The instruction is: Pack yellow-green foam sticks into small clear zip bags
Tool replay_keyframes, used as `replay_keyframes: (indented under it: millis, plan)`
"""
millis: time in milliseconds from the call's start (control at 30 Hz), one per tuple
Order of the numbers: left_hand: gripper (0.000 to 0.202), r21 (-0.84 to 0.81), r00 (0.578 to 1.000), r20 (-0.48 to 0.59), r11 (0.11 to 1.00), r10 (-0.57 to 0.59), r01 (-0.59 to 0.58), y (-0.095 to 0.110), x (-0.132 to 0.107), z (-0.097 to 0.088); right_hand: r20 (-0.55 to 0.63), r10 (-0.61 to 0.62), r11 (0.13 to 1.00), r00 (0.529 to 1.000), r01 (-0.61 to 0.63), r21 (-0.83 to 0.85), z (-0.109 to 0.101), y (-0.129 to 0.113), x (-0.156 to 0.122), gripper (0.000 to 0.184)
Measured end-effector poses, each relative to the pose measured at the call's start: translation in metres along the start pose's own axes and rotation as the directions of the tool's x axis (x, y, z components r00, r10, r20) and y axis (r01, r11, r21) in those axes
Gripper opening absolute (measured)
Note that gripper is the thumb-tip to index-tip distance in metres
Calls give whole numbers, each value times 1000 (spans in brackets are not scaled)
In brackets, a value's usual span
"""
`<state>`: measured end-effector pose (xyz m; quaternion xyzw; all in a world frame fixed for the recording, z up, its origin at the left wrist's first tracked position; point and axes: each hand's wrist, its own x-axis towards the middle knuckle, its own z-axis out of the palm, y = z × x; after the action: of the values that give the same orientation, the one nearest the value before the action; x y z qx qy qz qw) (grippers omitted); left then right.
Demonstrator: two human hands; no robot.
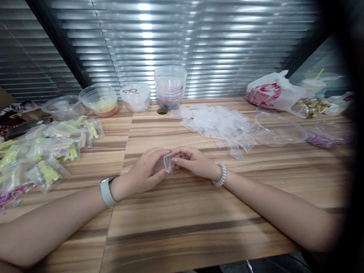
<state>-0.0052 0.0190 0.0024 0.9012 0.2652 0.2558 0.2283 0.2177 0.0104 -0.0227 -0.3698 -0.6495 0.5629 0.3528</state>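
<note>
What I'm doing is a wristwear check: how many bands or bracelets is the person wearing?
2: a pale green watch band on the left arm and a coiled grey bracelet on the right arm, each at the wrist. No others show.

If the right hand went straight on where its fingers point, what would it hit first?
The right hand would first meet the clear bag at its fingertips, with the left hand just behind; exact depth between them is hard to judge.

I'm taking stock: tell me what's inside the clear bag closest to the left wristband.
Yellow-green pieces show through the clear bag. Anything directly beneath them is covered and cannot be seen.
</note>
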Motion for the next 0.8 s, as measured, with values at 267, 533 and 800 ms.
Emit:
replay_keyframes:
  millis: [267, 533, 800]
  plan:
    - [45, -4, 1000, -6, 1000, 9, -9, -5, -2, 2, -4, 17, 996, 1000, -17, 91, 1, -2, 3, 29]
    - [44, 6, 1000, 2, 1000, 17, -17, -8, -3, 1, 61, 46, 989, 997, -54, 138, -4, -2, 10, 35]
    - [45, 53, 1000, 5, 998, 17, -17, -18, -7, 1, 66, -37, 999, 997, 39, -33, -37, -36, 22, 26]
